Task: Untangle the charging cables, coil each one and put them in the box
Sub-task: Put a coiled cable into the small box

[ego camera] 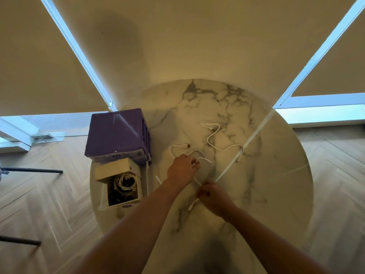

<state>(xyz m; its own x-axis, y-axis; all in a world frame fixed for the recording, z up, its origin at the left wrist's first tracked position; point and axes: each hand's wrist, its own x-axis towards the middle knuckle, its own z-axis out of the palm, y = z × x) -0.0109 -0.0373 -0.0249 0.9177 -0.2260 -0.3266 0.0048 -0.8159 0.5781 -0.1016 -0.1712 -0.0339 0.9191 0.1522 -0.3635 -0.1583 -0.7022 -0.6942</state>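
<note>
Two white charging cables lie on the round marble table (266, 184). The near cable (178, 146) loops from a USB plug toward my hands. My left hand (182, 169) pinches this cable at its fingertips. Just below it, my right hand (214, 196) grips the same cable, whose free end sticks out under the fist. The far cable (213, 138) snakes loose across the table's middle, apart from both hands. An open white box (118, 169) at the table's left edge holds coiled cables, white and dark.
A purple box stack (116, 133) stands behind the white box. A short white piece (158, 179) lies beside my left wrist. Dark chair legs (33, 171) show at the left above the herringbone floor. Blinds cover the windows behind the table.
</note>
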